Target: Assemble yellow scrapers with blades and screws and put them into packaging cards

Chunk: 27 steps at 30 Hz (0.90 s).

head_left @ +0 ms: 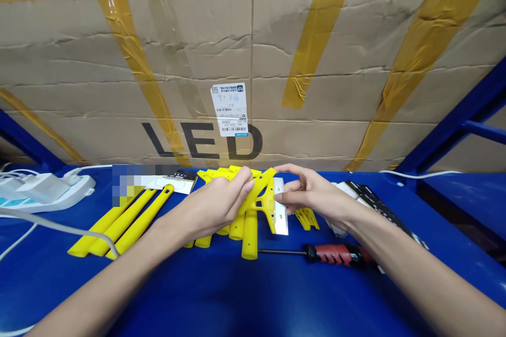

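Observation:
In the head view, my left hand (225, 200) is closed around a yellow plastic scraper body (270, 206), which is tilted. A flat silvery blade (281, 224) lies along its wide edge, and the fingers of my right hand (312, 195) pinch it there. Whether the blade is fixed to the plastic I cannot tell. Below and behind my left hand lie several yellow handles (249, 237), partly hidden by it. Close to my right hand are small yellow forked pieces (307, 218). A screwdriver (336, 255) with a red and black grip lies in front.
Several more yellow handles (128, 226) lie at left beside a printed card (174, 184). A white power strip (75, 195) with cables is farther left. Black printed cards (379, 205) lie at right. A large taped cardboard box (316, 131) walls off the back of the blue surface (245, 300).

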Each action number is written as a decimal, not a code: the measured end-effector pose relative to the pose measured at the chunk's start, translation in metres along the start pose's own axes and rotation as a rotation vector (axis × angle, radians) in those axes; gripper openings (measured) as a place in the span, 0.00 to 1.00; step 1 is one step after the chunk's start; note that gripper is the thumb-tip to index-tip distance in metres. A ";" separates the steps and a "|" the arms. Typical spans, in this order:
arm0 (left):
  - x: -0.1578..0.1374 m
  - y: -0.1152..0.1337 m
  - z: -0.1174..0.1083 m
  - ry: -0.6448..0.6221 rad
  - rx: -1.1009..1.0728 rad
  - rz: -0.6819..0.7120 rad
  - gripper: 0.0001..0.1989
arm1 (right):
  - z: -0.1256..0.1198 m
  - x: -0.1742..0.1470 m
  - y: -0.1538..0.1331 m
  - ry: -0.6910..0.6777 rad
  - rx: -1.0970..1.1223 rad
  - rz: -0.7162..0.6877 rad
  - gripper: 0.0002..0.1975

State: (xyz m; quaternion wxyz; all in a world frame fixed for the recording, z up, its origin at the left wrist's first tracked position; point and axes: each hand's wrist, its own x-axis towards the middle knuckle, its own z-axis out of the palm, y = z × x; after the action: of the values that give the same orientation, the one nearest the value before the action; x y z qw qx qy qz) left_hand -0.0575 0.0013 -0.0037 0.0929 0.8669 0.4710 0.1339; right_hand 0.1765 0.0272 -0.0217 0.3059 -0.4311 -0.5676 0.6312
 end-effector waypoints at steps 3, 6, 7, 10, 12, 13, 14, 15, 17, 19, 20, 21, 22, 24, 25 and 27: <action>0.000 0.000 0.001 -0.001 0.000 -0.013 0.16 | 0.000 0.001 0.003 -0.025 0.014 0.013 0.31; 0.001 0.002 -0.002 -0.018 -0.038 -0.007 0.16 | -0.001 0.001 0.002 -0.033 0.009 0.016 0.30; 0.001 0.002 -0.003 -0.033 -0.054 -0.011 0.16 | -0.002 0.000 0.002 -0.033 0.003 0.016 0.30; 0.001 0.003 -0.004 -0.071 -0.071 -0.026 0.16 | -0.003 -0.001 -0.002 -0.010 -0.034 0.021 0.28; 0.001 0.002 -0.004 -0.078 -0.064 -0.031 0.16 | -0.003 -0.002 -0.004 0.030 -0.062 -0.033 0.24; 0.001 0.002 -0.004 -0.078 -0.060 -0.031 0.16 | -0.003 -0.002 -0.005 0.059 -0.090 -0.085 0.22; 0.001 0.002 -0.003 -0.078 -0.054 -0.030 0.16 | -0.003 -0.002 -0.005 0.090 -0.128 -0.147 0.20; 0.001 0.001 -0.003 -0.080 -0.046 -0.029 0.16 | -0.002 -0.001 -0.005 0.120 -0.174 -0.207 0.19; 0.001 0.002 -0.002 -0.087 -0.023 -0.033 0.15 | 0.001 0.000 -0.003 0.187 -0.264 -0.284 0.17; 0.000 0.003 -0.001 -0.101 -0.005 -0.038 0.16 | 0.005 0.002 0.000 0.240 -0.300 -0.316 0.14; 0.000 0.004 -0.001 -0.109 0.002 -0.037 0.16 | 0.007 0.003 0.001 0.263 -0.291 -0.330 0.13; 0.000 0.005 -0.001 -0.116 0.008 -0.034 0.17 | 0.008 0.003 0.002 0.281 -0.275 -0.341 0.11; 0.000 0.005 -0.001 -0.122 0.015 -0.031 0.17 | 0.010 0.004 0.003 0.295 -0.253 -0.350 0.10; -0.001 0.007 -0.003 -0.132 0.026 -0.037 0.18 | 0.012 0.004 0.004 0.303 -0.187 -0.342 0.07; -0.001 0.007 -0.003 -0.134 0.028 -0.042 0.19 | 0.011 0.003 0.003 0.301 -0.143 -0.331 0.06; -0.001 0.008 -0.005 -0.122 0.018 -0.038 0.19 | 0.009 0.003 0.000 0.288 -0.038 -0.314 0.04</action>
State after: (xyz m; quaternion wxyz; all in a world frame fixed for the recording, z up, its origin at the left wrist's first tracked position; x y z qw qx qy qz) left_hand -0.0531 -0.0035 0.0029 0.1160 0.8652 0.4821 0.0747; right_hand 0.1676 0.0256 -0.0227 0.4702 -0.4289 -0.5898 0.4971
